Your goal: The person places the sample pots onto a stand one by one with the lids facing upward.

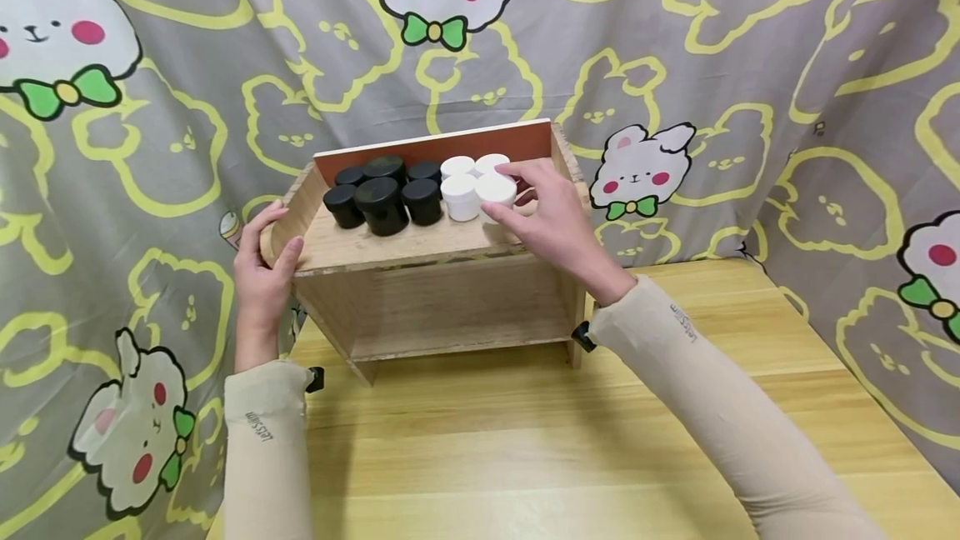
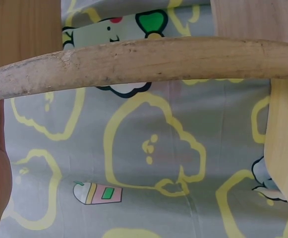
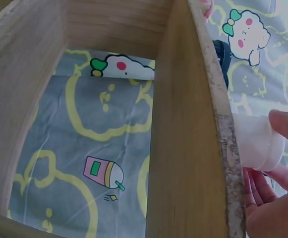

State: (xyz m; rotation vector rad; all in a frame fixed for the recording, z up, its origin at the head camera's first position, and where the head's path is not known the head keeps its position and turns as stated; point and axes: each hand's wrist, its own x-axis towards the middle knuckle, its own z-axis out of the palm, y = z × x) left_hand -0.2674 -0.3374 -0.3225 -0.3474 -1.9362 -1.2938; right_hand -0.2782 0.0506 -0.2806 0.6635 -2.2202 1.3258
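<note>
A small two-tier wooden shelf [image 1: 337,250] stands on the table. My left hand [image 1: 262,273] grips its left side panel, thumb on the near side and fingers over the edge. In the left wrist view the panel's worn edge [image 2: 144,60] crosses the frame, with part of the hand at far left. My right hand [image 1: 553,213] pinches a white lidded jar [image 1: 496,190] at the front right of the top tier. The right wrist view shows thumb and fingers round this white jar [image 3: 257,141]. Several more white jars [image 1: 460,197] stand beside it.
Several black jars [image 1: 381,207] stand in two rows on the left of the top tier, before a reddish-brown back board [image 1: 525,142]. Below is a lower tier [image 1: 465,344]. A patterned curtain [image 1: 720,190] hangs behind the wooden table [image 1: 480,448] and along its sides.
</note>
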